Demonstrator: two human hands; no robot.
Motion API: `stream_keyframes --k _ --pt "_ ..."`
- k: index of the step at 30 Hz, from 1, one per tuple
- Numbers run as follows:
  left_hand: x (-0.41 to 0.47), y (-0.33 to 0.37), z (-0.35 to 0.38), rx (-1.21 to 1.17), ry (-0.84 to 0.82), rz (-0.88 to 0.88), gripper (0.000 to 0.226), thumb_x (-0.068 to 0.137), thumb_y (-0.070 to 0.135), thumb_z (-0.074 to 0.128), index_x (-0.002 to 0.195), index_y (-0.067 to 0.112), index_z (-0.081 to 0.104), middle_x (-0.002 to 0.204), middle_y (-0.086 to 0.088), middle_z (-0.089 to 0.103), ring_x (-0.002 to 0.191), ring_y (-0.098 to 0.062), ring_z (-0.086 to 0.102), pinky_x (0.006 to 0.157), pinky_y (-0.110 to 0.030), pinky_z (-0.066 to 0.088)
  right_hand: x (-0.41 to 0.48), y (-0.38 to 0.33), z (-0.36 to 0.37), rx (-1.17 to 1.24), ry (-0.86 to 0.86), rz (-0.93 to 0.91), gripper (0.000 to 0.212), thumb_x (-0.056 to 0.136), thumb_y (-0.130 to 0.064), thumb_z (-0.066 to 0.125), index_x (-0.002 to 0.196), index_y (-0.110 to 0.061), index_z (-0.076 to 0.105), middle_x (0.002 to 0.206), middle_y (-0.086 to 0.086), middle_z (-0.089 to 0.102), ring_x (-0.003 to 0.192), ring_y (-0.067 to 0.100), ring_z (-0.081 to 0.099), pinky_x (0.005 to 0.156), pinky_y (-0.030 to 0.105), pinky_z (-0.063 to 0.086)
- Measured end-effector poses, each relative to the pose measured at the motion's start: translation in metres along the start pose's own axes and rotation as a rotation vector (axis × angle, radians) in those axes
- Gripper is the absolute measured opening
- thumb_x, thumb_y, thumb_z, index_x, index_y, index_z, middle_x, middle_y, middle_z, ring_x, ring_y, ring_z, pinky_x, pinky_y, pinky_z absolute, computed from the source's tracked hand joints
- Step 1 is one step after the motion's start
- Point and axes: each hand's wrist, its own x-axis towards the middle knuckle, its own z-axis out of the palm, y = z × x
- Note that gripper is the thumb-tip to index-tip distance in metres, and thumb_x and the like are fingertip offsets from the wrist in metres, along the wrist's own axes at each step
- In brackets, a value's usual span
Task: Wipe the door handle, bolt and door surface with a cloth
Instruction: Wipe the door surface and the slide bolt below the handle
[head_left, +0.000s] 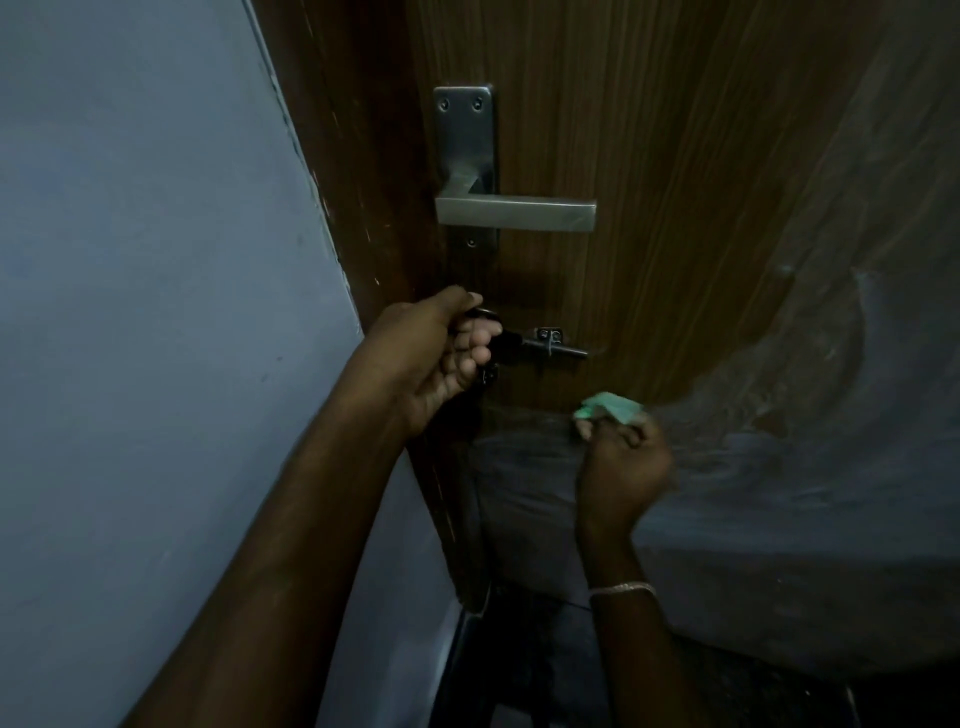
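Both busy low on the wooden door (649, 156). Gripping a dark lock-like object (506, 343) at the bolt's (558, 349) left end with the left hand (431, 358), fingers curled round it; pinching a folded green cloth (608, 407) in the right hand (623, 467), just below the bolt. Steel lever handle (519, 213) above, untouched.

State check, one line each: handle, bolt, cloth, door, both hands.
door handle: lever level, untouched.
bolt: dark left end inside left hand.
cloth: bunched, below bolt, pinched by right hand.
left hand: curled round bolt end.
right hand: curled, pinching cloth.
door: lower part grey, smeared.
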Motion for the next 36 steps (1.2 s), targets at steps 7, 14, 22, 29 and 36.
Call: stream_keyframes --k 7,14,22,29,36 --pt "-0.004 0.000 0.001 0.003 0.020 0.003 0.029 0.099 0.024 0.054 0.079 0.011 0.070 0.067 -0.003 0.063 0.041 -0.005 0.054 0.036 -0.013 0.041 0.013 -0.009 -0.006 -0.113 -0.204 -0.027 0.012 0.087 -0.005 0.069 0.082 -0.016 0.068 0.078 -0.003 0.072 0.074 0.011 0.070 0.071 0.027 0.057" --pt "-0.002 0.000 0.002 0.002 0.013 0.016 0.037 0.098 0.024 0.055 0.069 0.013 0.074 0.067 -0.004 0.063 0.041 -0.005 0.054 0.036 -0.014 0.042 0.059 -0.034 -0.049 0.067 0.024 -0.077 0.009 0.086 0.003 0.066 0.091 -0.004 0.066 0.069 0.001 0.071 0.060 0.014 0.069 0.061 0.033 0.055" --pt "-0.001 -0.001 0.000 0.048 -0.022 0.025 0.055 0.100 0.025 0.052 0.050 0.021 0.077 0.064 -0.002 0.064 0.041 -0.004 0.054 0.037 -0.014 0.042 0.057 -0.038 -0.050 -0.032 0.008 -0.159 0.005 0.090 -0.003 0.064 0.091 -0.007 0.066 0.073 0.005 0.071 0.060 0.021 0.069 0.061 0.047 0.060" --pt "-0.002 0.000 0.001 0.036 0.019 0.016 0.031 0.099 0.024 0.054 0.077 0.011 0.070 0.065 -0.003 0.063 0.040 -0.005 0.053 0.036 -0.013 0.041 0.084 -0.074 -0.057 0.038 0.071 -0.262 0.014 0.083 -0.001 0.063 0.093 -0.008 0.069 0.077 0.000 0.073 0.062 0.015 0.071 0.057 0.029 0.057" --pt "-0.002 0.000 0.000 0.028 0.007 0.011 0.029 0.099 0.024 0.055 0.080 0.008 0.070 0.059 -0.001 0.062 0.041 -0.005 0.054 0.037 -0.014 0.041 0.033 -0.004 -0.044 -0.238 0.004 -0.083 0.012 0.089 0.003 0.055 0.090 -0.005 0.064 0.079 0.008 0.068 0.072 0.022 0.067 0.073 0.049 0.057"
